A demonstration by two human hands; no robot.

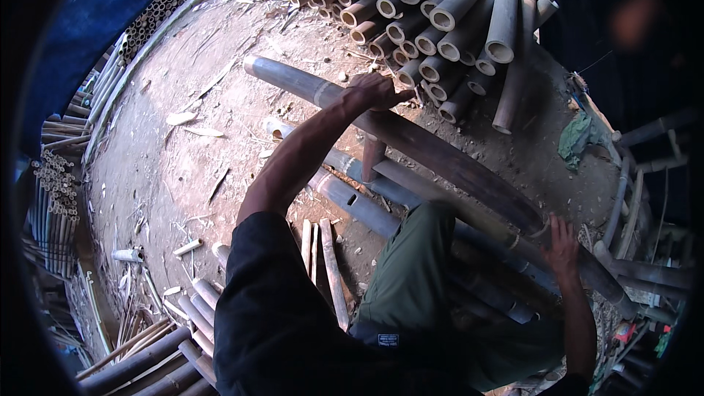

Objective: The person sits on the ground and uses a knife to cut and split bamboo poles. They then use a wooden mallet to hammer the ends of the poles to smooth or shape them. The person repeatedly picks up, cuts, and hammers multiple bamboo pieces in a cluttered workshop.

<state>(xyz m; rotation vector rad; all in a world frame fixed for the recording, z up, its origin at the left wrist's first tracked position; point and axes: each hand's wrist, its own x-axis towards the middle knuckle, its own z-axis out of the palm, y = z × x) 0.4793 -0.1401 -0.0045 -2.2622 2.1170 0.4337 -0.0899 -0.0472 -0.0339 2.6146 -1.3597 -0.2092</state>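
Observation:
A long, thick, dark bamboo pole [447, 154] slants from upper left to lower right in front of me. My left hand [374, 92] is closed over its upper part, fingers bent round the far side. Farther down the pole, my right hand [563, 249] lies across it near a joint, its fingers reaching over the top. Beneath runs another bamboo pole [352, 202] with a small dark slot cut in it. A short upright bamboo post [373, 155] stands under the held pole. My knee in green trousers [422, 249] is beside these poles.
A big stack of cut bamboo poles [440, 18] fills the far side, hollow ends facing me. More bamboo bundles [55, 191] stand at the left. Split bamboo strips [330, 264] and pole pieces [169, 359] lie nearby. A green cloth [576, 139] is at the right.

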